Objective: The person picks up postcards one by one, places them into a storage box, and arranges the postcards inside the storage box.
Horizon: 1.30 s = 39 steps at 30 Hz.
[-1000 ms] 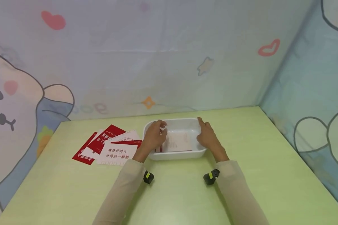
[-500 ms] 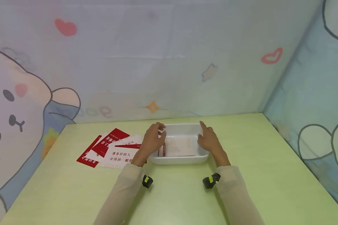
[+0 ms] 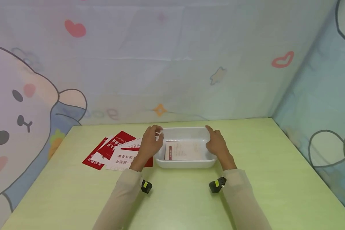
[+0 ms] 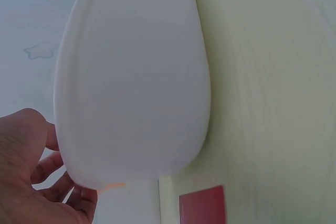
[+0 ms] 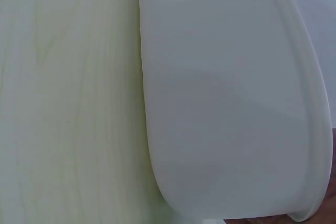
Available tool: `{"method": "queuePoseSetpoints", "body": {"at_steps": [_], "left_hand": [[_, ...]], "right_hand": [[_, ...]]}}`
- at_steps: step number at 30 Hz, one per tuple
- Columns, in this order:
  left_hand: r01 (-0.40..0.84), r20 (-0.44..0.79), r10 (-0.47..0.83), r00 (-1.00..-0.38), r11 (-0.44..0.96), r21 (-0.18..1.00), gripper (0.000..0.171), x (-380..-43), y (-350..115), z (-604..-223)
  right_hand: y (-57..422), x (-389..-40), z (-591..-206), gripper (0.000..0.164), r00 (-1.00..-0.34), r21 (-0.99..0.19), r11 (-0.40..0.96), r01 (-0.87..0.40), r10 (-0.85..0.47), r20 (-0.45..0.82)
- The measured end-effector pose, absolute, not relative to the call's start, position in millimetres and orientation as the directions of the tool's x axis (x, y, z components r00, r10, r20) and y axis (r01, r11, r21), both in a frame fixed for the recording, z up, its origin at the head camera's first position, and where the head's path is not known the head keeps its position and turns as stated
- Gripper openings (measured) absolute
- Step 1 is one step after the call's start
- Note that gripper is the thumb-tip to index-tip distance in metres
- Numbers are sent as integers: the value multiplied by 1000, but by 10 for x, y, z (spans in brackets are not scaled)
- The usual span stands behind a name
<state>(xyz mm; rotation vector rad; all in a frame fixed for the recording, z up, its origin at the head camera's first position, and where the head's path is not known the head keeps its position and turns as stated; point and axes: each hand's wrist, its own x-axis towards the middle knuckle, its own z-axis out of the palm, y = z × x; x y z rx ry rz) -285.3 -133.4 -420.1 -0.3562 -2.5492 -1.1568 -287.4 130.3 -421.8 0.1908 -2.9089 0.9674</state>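
Note:
A white rectangular plastic tray [image 3: 185,164] stands on the table, its near side filling much of both wrist views. Inside it lies a cream printed card [image 3: 187,151] with a red strip at its left; whether this is one card or a stack I cannot tell. My left hand [image 3: 150,143] holds the tray's left end, with thumb and curled fingers at the rim in the left wrist view. At the opposite end, my right hand [image 3: 217,145] grips the rim, thumb on the inner side. In the right wrist view, only bits of that hand show behind the rim.
Left of the tray, several red and white printed cards [image 3: 123,159] lie overlapped, partly behind my left hand. A patterned cloth backdrop [image 3: 189,80] rises behind the pale green table [image 3: 178,204].
My left hand has shifted from over the tray's left part to its left end, uncovering the card's red strip. The right hand stays at the right end. The head view has tilted slightly.

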Motion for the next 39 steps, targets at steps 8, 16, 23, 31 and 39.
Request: {"method": "queuePoseSetpoints", "body": {"at_steps": [8, 16, 23, 31, 39], "left_hand": [[346, 405, 51, -913, 622, 702, 22, -2894, -1472, -4234], [316, 385, 45, -922, 661, 680, 22, -2908, -1617, -4235], [306, 364, 56, -930, 670, 677, 25, -2881, -1764, -4198], [260, 311, 65, -948, 720, 643, 31, -2870, -1920, -4198], [175, 231, 35, -972, 763, 623, 35, -2816, -2007, -4240]], "right_hand": [[1284, -2899, -4192, 69, -990, -597, 791, -133, -78, 118], [1274, -2940, -4176, 68, -992, -608, 784, -124, -80, 100], [1280, -2978, -4133, 67, -993, -615, 780, -119, -83, 88], [1316, -2975, -4112, 68, -994, -624, 773, -111, -73, 87], [1336, -2989, -4133, 68, -994, -620, 777, -109, -74, 82]]}}
